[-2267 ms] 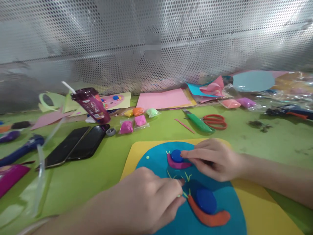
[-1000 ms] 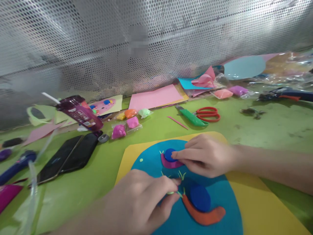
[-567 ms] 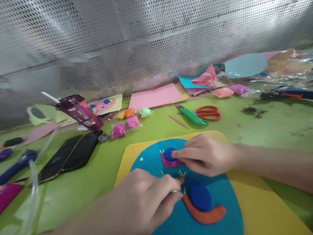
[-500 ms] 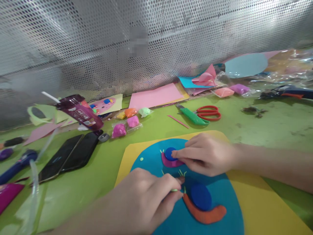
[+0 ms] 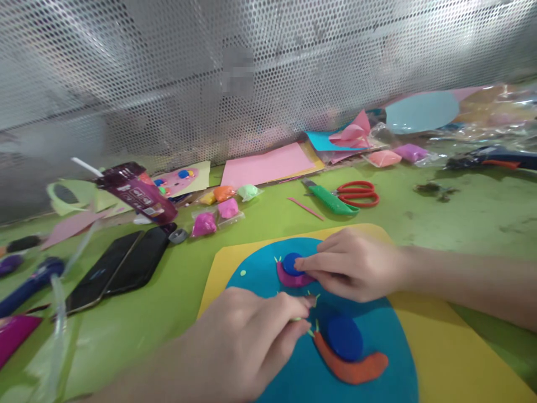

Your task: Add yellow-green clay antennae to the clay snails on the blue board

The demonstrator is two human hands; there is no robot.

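Note:
A blue paper disc [image 5: 377, 330] lies on a yellow sheet [image 5: 453, 364] before me. Two clay snails sit on it: a small purple one with a blue shell [image 5: 290, 270] and a larger orange one with a blue shell [image 5: 346, 350]. My right hand [image 5: 354, 263] rests on the disc, its fingertips pressed against the small snail's shell. My left hand [image 5: 247, 341] is closed in a pinch on a tiny bit of light green clay [image 5: 297, 319], just left of the orange snail's head.
Two dark phones [image 5: 121, 266] lie at left beside a tipped purple cup [image 5: 136, 193]. Bagged clay lumps [image 5: 218, 210], a green utility knife [image 5: 329, 201], red scissors [image 5: 356, 194] and pink paper [image 5: 268, 164] lie behind. A perforated metal wall [image 5: 268, 73] closes the back.
My left hand's pinching fingertips have shifted slightly up and away from the orange snail's antennae. My right hand has stayed on the small snail.

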